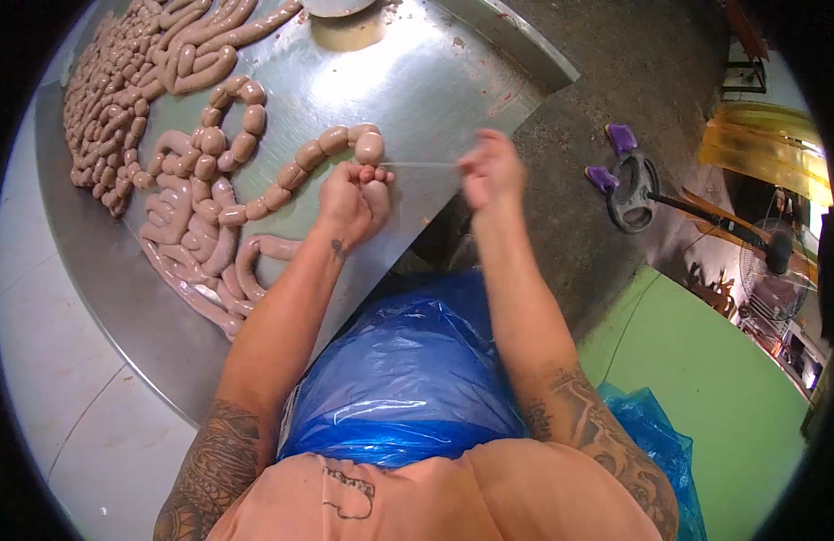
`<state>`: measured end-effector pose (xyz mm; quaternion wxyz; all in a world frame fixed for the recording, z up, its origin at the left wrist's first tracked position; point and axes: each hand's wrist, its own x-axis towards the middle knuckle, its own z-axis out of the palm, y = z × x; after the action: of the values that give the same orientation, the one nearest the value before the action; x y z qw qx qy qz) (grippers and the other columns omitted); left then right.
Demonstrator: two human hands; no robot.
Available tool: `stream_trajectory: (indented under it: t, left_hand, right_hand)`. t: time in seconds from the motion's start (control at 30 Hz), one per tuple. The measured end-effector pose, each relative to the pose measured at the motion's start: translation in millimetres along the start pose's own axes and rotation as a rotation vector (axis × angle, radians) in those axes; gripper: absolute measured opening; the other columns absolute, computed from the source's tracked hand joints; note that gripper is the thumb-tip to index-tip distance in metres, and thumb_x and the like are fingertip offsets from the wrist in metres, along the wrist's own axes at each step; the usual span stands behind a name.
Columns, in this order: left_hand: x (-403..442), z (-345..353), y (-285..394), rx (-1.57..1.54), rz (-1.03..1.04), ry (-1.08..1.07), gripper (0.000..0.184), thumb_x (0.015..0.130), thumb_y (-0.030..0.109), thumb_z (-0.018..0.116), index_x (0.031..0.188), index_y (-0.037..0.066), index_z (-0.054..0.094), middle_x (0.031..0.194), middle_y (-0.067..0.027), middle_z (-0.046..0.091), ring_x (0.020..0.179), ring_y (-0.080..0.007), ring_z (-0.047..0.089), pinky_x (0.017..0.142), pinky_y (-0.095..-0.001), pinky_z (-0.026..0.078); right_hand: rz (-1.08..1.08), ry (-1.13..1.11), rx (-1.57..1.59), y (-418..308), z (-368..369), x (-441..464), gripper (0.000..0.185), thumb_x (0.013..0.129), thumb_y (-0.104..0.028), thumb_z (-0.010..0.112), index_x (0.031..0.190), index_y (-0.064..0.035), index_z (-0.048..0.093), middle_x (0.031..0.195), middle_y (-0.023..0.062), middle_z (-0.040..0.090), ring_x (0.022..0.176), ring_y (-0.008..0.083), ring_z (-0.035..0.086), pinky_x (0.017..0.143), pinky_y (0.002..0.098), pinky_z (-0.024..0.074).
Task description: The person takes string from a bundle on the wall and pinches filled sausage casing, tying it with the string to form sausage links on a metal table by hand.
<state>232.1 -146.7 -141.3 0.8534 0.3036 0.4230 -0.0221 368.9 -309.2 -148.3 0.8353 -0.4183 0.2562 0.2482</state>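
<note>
Metal table (pixel 426 99) before you. Forearms (pixel 525 288) reach forward, well apart. Linked sausages (pixel 295 176) curve across the table to your left hand (pixel 354 203), fingers curled, gripping at the chain's end. Your right hand (pixel 491 171), blurred, fingers bent, pinches the thin string (pixel 426 164) stretched straight between both hands.

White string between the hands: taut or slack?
Taut, it appears: the white string runs straight between the left hand and the blurred right hand, with no visible sag.
</note>
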Motion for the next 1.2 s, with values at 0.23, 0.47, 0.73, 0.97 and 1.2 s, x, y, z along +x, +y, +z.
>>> stream_trajectory:
  t: [0.23,0.47,0.73,0.97,1.2]
  left_hand:
    - [-33,2,-22,1.657,1.058,0.173,0.032,0.086,0.025,0.061,0.103,-0.001,0.056,0.118,-0.0204,0.056,0.107,-0.0359,0.051,0.095,-0.0452,0.039]
    - [-43,0,-32,1.285,0.477,0.196,0.028,0.092,0.019,0.053,0.112,-0.001,0.053,0.102,-0.0242,0.06,0.097,-0.0389,0.058,0.085,-0.0446,0.044]
    - [-75,10,7,0.779,0.23,0.079,0.029,0.094,0.029,0.052,0.098,0.002,0.061,0.088,-0.0036,0.061,0.073,-0.0144,0.053,0.065,-0.0276,0.043]
    - [-19,27,-13,0.049,-0.169,-0.014,0.022,0.084,0.02,0.051,0.069,0.005,0.056,0.058,-0.0034,0.049,0.045,-0.0105,0.042,0.045,-0.0202,0.04]
    - [-3,33,-60,1.364,0.956,0.124,0.034,0.088,0.03,0.061,0.106,0.001,0.06,0.107,-0.0206,0.058,0.101,-0.0358,0.056,0.091,-0.0442,0.044]
  right_hand:
    - [-0.822,0.012,-0.511,-101,18,-83,0.029,0.086,-0.005,0.052,0.115,-0.0071,0.057,0.076,0.0021,0.054,0.052,0.0094,0.042,0.045,0.0235,0.0383]
    - [0.152,-0.289,-0.933,43,-11,-66,0.028,0.097,-0.016,0.047,0.12,-0.0051,0.059,0.107,0.0103,0.064,0.097,0.0211,0.061,0.085,0.0375,0.0497]
    - [0.47,-0.854,-0.293,100,48,-47,0.031,0.095,-0.027,0.05,0.102,0.0006,0.063,0.098,0.0094,0.065,0.087,0.0196,0.06,0.081,0.0308,0.0487]
    - [-0.706,-0.336,-1.782,-169,-119,-47,0.019,0.088,-0.012,0.056,0.1,-0.0031,0.067,0.099,0.0117,0.066,0.092,0.0211,0.062,0.083,0.0325,0.0479]
    - [-1.467,-0.392,-1.493,-184,-45,-142,0.012,0.072,-0.004,0.062,0.082,-0.0057,0.068,0.099,0.0096,0.062,0.098,0.0292,0.059,0.087,0.0417,0.0486]
